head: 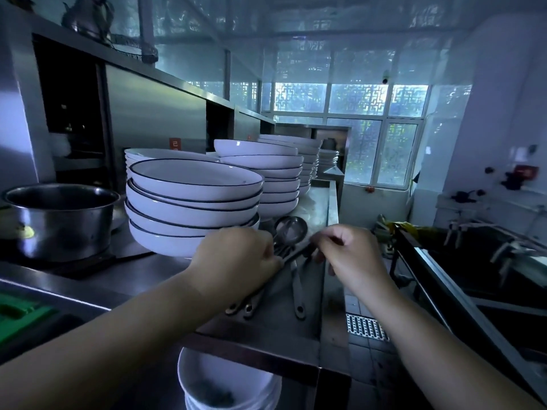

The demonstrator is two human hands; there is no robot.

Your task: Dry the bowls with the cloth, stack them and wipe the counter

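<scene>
Bowls already stacked in several piles along the steel tabletop, nearest pile just left of my hands. No cloth in view. Both hands on the ladles lying at the tabletop's front edge: left hand curled over the handles near the scoops, right hand pinching a dark handle betw thumb and fingers. Looks like I'm clearing utensils so the surface can be wiped, i.e. stacking done, wipe step not started. Next: lift ladles together w/o knocking the leaning near pile, park them somewhere, then find the cloth. Pot sits far left, well apart.
</scene>
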